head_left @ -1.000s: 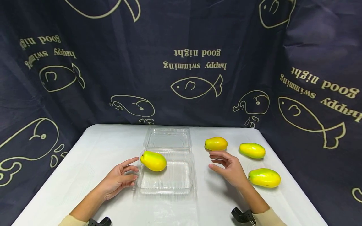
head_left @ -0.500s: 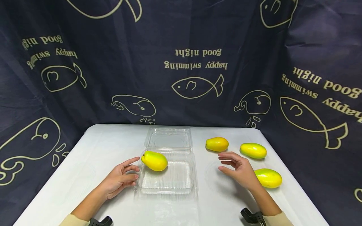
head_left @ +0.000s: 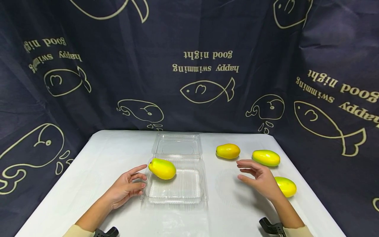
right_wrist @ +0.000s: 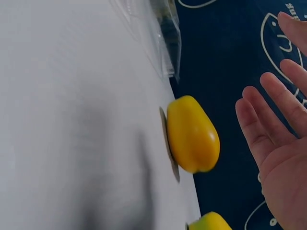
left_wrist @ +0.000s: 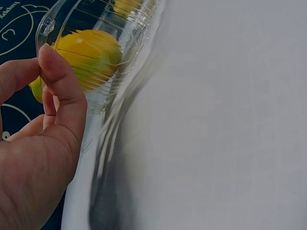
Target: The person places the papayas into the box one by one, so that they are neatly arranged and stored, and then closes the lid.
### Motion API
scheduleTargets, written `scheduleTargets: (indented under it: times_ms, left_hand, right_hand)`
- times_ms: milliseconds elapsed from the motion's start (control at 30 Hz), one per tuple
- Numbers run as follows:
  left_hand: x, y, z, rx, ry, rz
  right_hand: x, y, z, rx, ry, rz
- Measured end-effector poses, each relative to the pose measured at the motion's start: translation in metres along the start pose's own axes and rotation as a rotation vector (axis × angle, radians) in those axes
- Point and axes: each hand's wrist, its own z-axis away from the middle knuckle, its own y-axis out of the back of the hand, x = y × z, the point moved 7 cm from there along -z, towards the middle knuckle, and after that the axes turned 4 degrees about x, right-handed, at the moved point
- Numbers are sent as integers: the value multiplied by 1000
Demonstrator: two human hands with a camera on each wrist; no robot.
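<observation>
My left hand is at the left side of a clear plastic clamshell box, fingers loosely bent. In the left wrist view its fingers overlap the box's rim; I cannot tell whether they touch. A yellow-green papaya lies in the box's back left part. My right hand hovers over the table right of the box, fingers apart and holding nothing. Near it are an orange-yellow papaya, a greener papaya behind, and a third papaya, partly hidden by the hand and wrist.
The box's lid lies folded back toward the table's far edge. The table has a white cover. A dark curtain with fish drawings stands behind it and at both sides.
My right hand has moved to the right, away from the box, and covers more of the near right papaya. The left hand and the papaya in the box stay put.
</observation>
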Motion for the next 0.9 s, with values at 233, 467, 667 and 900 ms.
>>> scheduleTargets:
  times_ms: [233, 467, 667, 900]
  left_hand:
    - [0, -1, 0, 6, 1, -2]
    - [1, -2, 1, -1, -2, 2]
    - [1, -1, 0, -2, -2, 2]
    - [0, -1, 0, 4, 6, 2]
  right_hand:
    - [0, 15, 7, 16, 7, 27]
    - [4, 30, 12, 37, 22, 57]
    - [5, 42, 16, 49, 23, 86]
    - [3, 57, 23, 58, 9, 152]
